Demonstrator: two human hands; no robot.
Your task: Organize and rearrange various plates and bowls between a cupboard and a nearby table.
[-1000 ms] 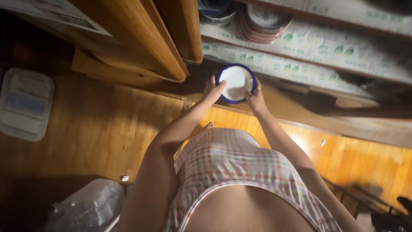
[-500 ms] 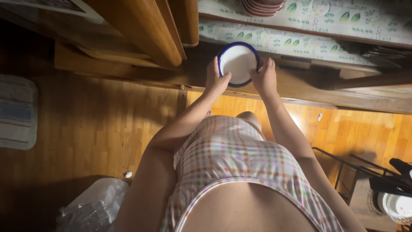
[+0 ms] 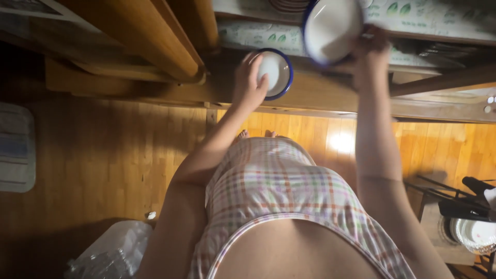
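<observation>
While a small blue-rimmed bowl [image 3: 275, 72] is gripped by the left hand [image 3: 248, 82], a second, blurred bowl [image 3: 330, 28] is grasped by the right hand [image 3: 368, 54] near the leaf-patterned shelf [image 3: 413, 18].

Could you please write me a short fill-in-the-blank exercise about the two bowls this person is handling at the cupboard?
1. Both white bowls have a ____ rim.
2. The left hand holds the ____ bowl of the two.
3. The right hand lifts the larger bowl up near the shelf lined with ____-patterned paper.

Missing words: blue; smaller; leaf
</observation>
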